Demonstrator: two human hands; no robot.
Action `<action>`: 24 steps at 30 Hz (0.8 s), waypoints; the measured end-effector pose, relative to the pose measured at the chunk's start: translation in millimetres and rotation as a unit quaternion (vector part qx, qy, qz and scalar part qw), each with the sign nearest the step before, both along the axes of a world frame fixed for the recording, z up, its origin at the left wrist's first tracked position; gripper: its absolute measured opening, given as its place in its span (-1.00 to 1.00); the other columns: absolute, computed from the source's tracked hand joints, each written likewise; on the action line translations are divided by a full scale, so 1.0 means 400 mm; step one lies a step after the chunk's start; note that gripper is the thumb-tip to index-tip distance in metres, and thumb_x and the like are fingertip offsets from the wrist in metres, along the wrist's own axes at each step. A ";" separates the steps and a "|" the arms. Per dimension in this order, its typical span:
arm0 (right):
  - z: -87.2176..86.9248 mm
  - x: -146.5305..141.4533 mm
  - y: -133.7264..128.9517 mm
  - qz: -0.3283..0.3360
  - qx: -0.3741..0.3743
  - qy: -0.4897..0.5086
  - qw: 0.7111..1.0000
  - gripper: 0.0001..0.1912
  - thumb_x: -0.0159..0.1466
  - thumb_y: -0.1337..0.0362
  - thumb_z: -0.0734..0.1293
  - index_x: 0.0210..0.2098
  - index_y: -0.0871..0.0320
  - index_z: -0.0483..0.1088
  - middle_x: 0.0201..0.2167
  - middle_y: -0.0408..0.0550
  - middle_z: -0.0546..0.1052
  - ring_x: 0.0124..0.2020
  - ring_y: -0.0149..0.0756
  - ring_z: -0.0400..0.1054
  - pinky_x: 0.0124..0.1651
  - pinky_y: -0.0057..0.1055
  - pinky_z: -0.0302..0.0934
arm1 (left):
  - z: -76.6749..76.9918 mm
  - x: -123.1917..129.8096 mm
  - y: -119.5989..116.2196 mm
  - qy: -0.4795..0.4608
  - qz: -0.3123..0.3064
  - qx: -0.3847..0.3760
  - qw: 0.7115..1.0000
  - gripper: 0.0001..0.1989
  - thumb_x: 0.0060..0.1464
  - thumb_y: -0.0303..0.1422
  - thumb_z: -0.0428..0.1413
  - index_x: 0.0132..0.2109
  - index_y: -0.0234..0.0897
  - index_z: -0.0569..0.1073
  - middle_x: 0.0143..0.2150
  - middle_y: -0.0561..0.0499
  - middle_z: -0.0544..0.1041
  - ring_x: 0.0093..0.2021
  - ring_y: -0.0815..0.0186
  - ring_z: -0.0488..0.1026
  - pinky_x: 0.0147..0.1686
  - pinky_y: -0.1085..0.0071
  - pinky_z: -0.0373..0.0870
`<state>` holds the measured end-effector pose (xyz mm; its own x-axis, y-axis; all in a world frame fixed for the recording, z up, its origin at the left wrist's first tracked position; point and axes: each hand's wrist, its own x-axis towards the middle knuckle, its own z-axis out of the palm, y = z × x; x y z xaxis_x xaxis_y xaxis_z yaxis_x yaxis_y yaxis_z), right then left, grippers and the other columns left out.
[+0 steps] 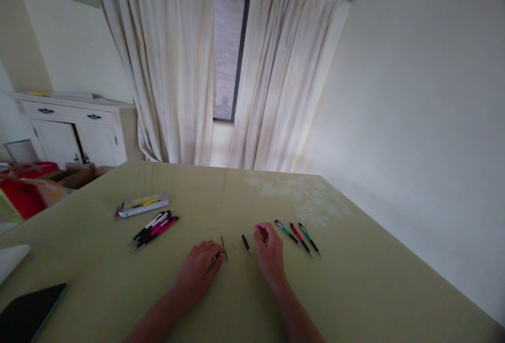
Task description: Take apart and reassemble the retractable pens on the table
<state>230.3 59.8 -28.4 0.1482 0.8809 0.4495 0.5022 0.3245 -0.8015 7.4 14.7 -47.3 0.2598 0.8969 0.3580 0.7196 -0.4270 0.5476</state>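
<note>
Tabletop: pale green surface [197, 190], all the small stuff is spread between its left and right edges, a good way in from the far edge.
Black refill: thin dark stick [222, 240], looks like an ink refill, right at the left fingertips. Long axis runs roughly from the far edge toward the person, far end tipped a bit toward the left edge.
Left hand: palm down [201, 266], clearly the nearer one to the refill, fingers reaching across its middle. Can't tell if they're pinching it or just resting on it.
Black barrel piece: short pen part [246, 243], lying pretty much parallel to the refill, on its right-edge side. The right hand is nearer to this one, with a small gap between.
Right hand: fingers curled in [270, 253], thumb up near the index finger. Honestly can't tell if anything's tucked in there.
Spring: faint squiggle [234, 246] between refill and barrel, probably a spring, too blurry to swear to.
Three pens: teal, pink, teal [302, 240], over toward the right edge, slanting, the nearest just beside the right hand.
</note>
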 end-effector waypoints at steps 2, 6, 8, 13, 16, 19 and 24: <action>-0.009 -0.008 -0.002 0.010 0.008 -0.038 0.999 -0.76 0.35 0.15 0.26 -0.25 0.16 0.49 -0.39 -0.05 0.53 -0.45 -0.27 0.34 -0.32 -0.38 0.23 | -0.006 -0.003 0.002 0.011 -0.009 0.014 1.000 -0.73 0.36 -0.31 -0.01 -0.02 -0.12 0.59 -0.05 -0.05 0.60 -0.04 0.15 0.52 0.03 0.16 0.42; -0.026 -0.033 -0.018 0.049 0.018 -0.143 0.988 -0.86 0.35 0.26 0.30 -0.28 0.10 0.51 -0.28 -0.02 0.53 -0.26 -0.20 0.41 -0.15 -0.34 0.27 | -0.027 -0.008 0.006 0.044 -0.030 0.037 0.998 -0.63 0.35 -0.37 0.00 0.18 0.03 0.53 0.27 -0.03 0.50 0.21 0.10 0.44 0.18 0.07 0.37; -0.031 -0.048 -0.028 0.063 0.015 -0.193 0.979 -0.90 0.33 0.29 0.34 -0.28 0.08 0.53 -0.23 0.00 0.52 -0.14 -0.14 0.42 -0.05 -0.30 0.27 | -0.034 -0.009 0.009 0.059 -0.037 0.030 0.997 -0.59 0.34 -0.38 -0.01 0.22 0.07 0.50 0.32 -0.01 0.47 0.26 0.09 0.41 0.21 0.03 0.34; -0.031 -0.069 -0.042 0.055 0.013 -0.259 0.964 -0.94 0.33 0.29 0.38 -0.23 0.06 0.54 -0.16 0.01 0.52 -0.08 -0.08 0.41 0.03 -0.24 0.24 | -0.033 -0.009 0.013 0.056 -0.021 0.015 0.998 -0.53 0.31 -0.48 -0.05 0.22 0.03 0.51 0.30 -0.02 0.49 0.26 0.13 0.42 0.23 0.04 0.33; -0.030 -0.068 -0.035 0.040 0.027 -0.247 0.968 -0.90 0.37 0.32 0.33 -0.20 0.07 0.52 -0.16 0.02 0.52 -0.08 -0.09 0.40 0.01 -0.25 0.22 | -0.038 -0.009 0.017 0.046 -0.005 0.018 0.999 -0.57 0.30 -0.48 -0.05 0.16 -0.03 0.55 0.23 -0.03 0.55 0.21 0.13 0.45 0.20 0.06 0.34; -0.032 -0.063 -0.019 0.015 0.039 -0.223 0.974 -0.85 0.39 0.37 0.27 -0.17 0.10 0.49 -0.17 0.03 0.51 -0.10 -0.10 0.39 0.01 -0.25 0.22 | -0.053 -0.009 0.027 0.040 0.000 0.029 0.999 -0.56 0.30 -0.50 -0.05 0.17 -0.03 0.54 0.24 -0.03 0.53 0.21 0.14 0.45 0.20 0.07 0.35; -0.035 -0.071 -0.002 -0.003 0.030 -0.222 0.975 -0.89 0.35 0.35 0.31 -0.16 0.13 0.48 -0.14 0.05 0.50 -0.06 -0.08 0.38 0.05 -0.23 0.21 | -0.077 -0.009 0.050 0.058 0.000 0.012 0.998 -0.56 0.31 -0.48 -0.03 0.17 0.02 0.55 0.31 -0.02 0.48 0.25 0.07 0.42 0.19 0.00 0.35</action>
<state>202.0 59.0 -42.5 -0.0666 0.8502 0.5222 0.7973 0.3600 -0.4845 3.9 34.6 -77.9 0.3001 0.8882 0.3478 0.7773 -0.4390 0.4506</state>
